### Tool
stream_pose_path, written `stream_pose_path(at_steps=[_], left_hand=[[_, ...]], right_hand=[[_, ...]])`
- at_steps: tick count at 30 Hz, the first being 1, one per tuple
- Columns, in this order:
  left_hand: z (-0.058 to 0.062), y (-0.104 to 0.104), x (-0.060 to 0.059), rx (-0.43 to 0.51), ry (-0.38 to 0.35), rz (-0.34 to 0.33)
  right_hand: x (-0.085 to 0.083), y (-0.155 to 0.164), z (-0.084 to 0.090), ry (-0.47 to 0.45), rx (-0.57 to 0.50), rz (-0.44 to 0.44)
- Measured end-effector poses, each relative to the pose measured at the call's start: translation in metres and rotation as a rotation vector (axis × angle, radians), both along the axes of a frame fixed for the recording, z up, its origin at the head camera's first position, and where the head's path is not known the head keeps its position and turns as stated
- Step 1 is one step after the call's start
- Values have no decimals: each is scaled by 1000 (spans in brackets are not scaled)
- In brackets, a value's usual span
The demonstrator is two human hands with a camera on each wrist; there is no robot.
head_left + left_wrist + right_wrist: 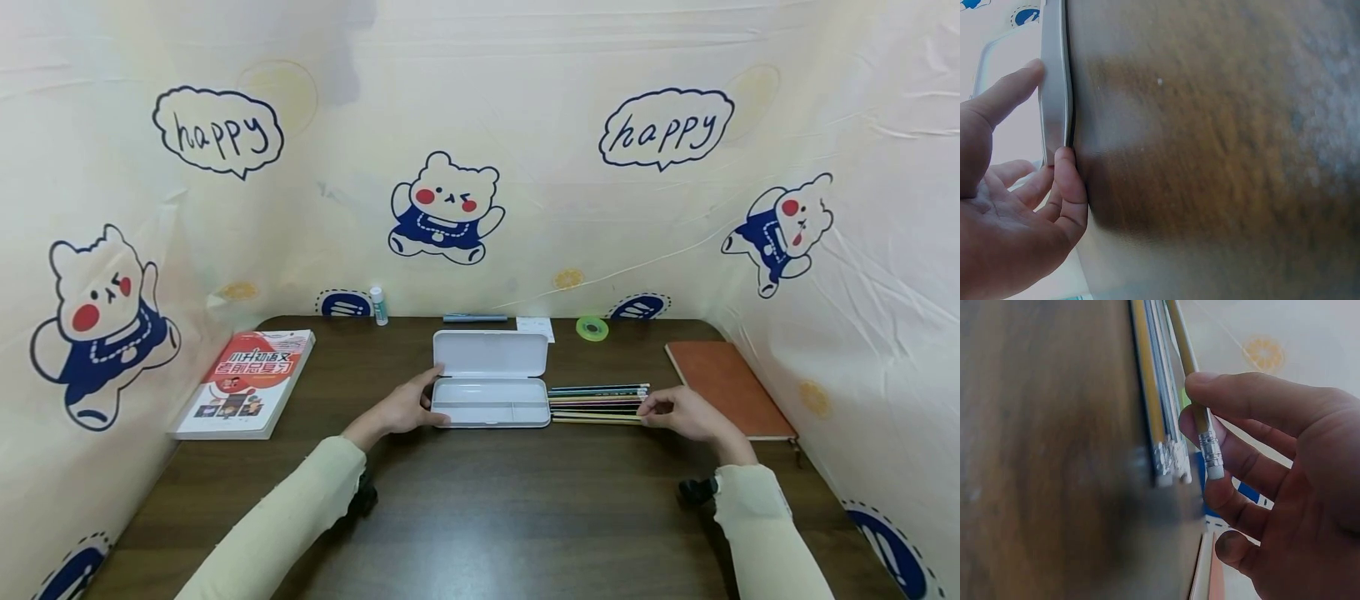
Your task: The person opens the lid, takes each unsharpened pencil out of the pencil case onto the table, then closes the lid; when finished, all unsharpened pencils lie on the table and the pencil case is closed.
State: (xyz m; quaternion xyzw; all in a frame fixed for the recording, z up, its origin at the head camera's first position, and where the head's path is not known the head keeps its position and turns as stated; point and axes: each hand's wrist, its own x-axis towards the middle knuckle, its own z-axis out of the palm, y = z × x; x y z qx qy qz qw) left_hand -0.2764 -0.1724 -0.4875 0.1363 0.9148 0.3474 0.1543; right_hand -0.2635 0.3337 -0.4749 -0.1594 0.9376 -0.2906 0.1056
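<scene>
A white pencil case (491, 404) lies on the table with its lid (491, 353) raised at the back. Its shallow tray has divided compartments, and no pencils show inside. My left hand (405, 404) grips the case's left end, its thumb and fingers around the corner in the left wrist view. Several pencils (592, 400) lie side by side just right of the case, eraser ends to the right. Over those ends, my right hand (684, 412) pinches one yellowish pencil (1185, 337) between thumb and forefinger near its white eraser, slightly raised off the others.
A white-and-red book (243, 383) lies at the left, a brown notebook (727, 387) at the right. Along the back edge are a glue stick (379, 307), a blue pen-like item (475, 317), a white paper (535, 327) and a green tape roll (592, 328).
</scene>
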Motion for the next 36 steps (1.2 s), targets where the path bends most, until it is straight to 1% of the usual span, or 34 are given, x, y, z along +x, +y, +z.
stream_pose_path(at_steps=[5, 9, 16, 23, 29, 36], left_hand=[[0, 0, 0, -7, 2, 3], [-1, 0, 1, -11, 7, -4], [1, 0, 2, -10, -5, 5], [0, 0, 1, -10, 6, -5], [0, 0, 2, -11, 6, -2], [-1, 0, 1, -7, 6, 6]], right_hand=[[2, 4, -5, -18, 11, 4], [2, 2, -7, -16, 12, 4], [0, -1, -10, -7, 8, 2], [-1, -3, -11, -11, -3, -6], [-4, -7, -6, -6, -18, -13], [-13, -26, 4, 54, -44, -58]])
